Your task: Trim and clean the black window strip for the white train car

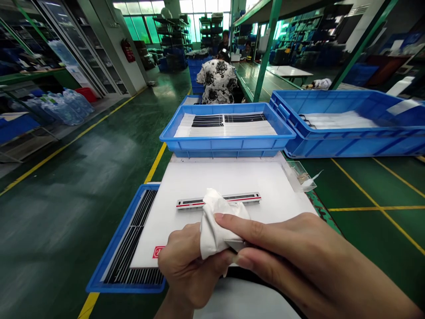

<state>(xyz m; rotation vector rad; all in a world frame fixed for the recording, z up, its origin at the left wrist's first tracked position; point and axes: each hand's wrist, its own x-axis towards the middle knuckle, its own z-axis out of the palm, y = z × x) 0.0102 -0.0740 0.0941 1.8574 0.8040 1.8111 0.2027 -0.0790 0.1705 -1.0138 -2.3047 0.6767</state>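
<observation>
My left hand (190, 266) and my right hand (285, 252) meet in front of me, both closed on a crumpled white cloth (215, 226). The cloth wraps round the fingers of my left hand, while my right thumb and forefinger pinch its right side. Whether anything lies inside the folds is hidden. Just beyond the hands, a long narrow silver strip (244, 197) with a red line and dark slot lies on the white board (265, 177). The cloth covers part of the strip's middle from view.
A blue tray (229, 142) of black and white strips stands behind the board; a bigger blue bin (352, 144) sits right of it. At lower left is another blue tray (109, 248) with dark strips. A small clear box (297, 173) is by the right edge. A person (217, 77) sits ahead.
</observation>
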